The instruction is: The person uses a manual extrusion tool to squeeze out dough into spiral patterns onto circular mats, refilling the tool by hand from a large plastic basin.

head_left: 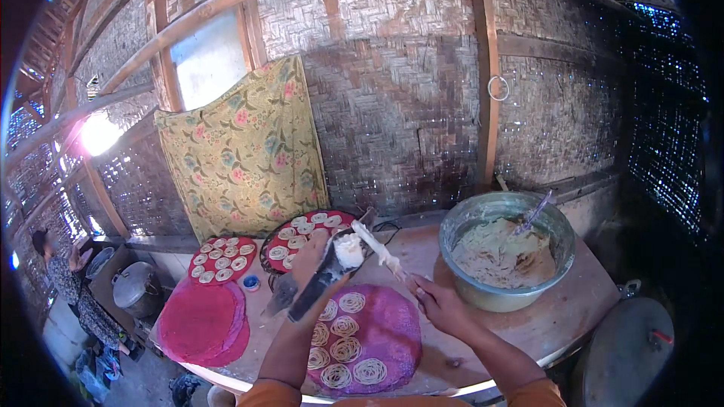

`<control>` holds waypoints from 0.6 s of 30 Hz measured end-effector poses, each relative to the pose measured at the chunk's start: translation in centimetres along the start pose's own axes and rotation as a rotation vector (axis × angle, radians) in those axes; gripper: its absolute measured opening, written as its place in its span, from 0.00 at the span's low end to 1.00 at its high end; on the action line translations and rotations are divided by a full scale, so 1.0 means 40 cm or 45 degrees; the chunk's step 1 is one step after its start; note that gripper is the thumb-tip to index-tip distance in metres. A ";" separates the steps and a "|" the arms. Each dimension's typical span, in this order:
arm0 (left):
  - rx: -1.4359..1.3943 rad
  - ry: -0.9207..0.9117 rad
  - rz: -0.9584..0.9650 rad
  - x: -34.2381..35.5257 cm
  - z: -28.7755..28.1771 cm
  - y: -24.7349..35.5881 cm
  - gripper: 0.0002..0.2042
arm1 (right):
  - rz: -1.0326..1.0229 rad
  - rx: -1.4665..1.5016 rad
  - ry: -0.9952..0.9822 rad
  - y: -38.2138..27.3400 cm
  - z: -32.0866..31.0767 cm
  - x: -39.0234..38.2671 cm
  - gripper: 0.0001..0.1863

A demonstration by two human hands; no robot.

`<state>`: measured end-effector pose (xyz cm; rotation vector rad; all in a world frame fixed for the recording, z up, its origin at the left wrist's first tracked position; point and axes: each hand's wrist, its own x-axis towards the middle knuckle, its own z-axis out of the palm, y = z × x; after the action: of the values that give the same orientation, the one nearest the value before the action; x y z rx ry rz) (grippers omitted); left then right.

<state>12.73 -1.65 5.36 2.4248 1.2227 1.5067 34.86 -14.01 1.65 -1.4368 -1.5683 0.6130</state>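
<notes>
Your left hand (pixel 308 255) grips the dark holder (pixel 326 280) at the middle of the frame, left of centre, with the fingers wrapped around it. The holder's long axis runs from lower left to upper right; its open face, filled with white dough (pixel 349 250), shows to the camera, probably tilted so that the dough stays accessible. Your right hand (pixel 439 306), right of centre, is closed on the lower end of a dough-coated stick (pixel 389 260). The stick points to the upper left, its tip near the holder; its axis runs across the holder's, presumably to work at the opening. Below, a pink mat (pixel 396 332) carries coiled strands (pixel 369 371), likely spread apart to prevent sticking. At right, the large basin (pixel 494 298) contains more dough-like mixture (pixel 490 252), seemingly positioned within right-hand reach.
</notes>
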 end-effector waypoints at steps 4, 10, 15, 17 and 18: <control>0.032 0.044 -0.031 0.003 0.022 0.054 0.12 | -0.168 -0.006 0.017 0.030 0.072 -0.046 0.18; 0.349 0.013 0.238 0.073 0.005 -0.073 0.06 | 0.071 0.402 -0.408 -0.057 -0.050 -0.078 0.19; 0.674 0.026 1.021 0.106 -0.051 -0.047 0.08 | 0.446 0.599 -0.344 -0.007 -0.137 -0.045 0.17; 0.699 -0.063 1.059 0.112 -0.061 -0.045 0.07 | 0.475 0.634 -0.591 -0.005 -0.134 -0.065 0.16; 0.705 -0.104 1.081 0.115 -0.060 -0.047 0.07 | 0.490 0.646 -0.707 -0.007 -0.138 -0.077 0.16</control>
<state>10.76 1.72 9.27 3.6444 0.6497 1.2471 39.19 -18.15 3.66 -1.2286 -1.3811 1.6235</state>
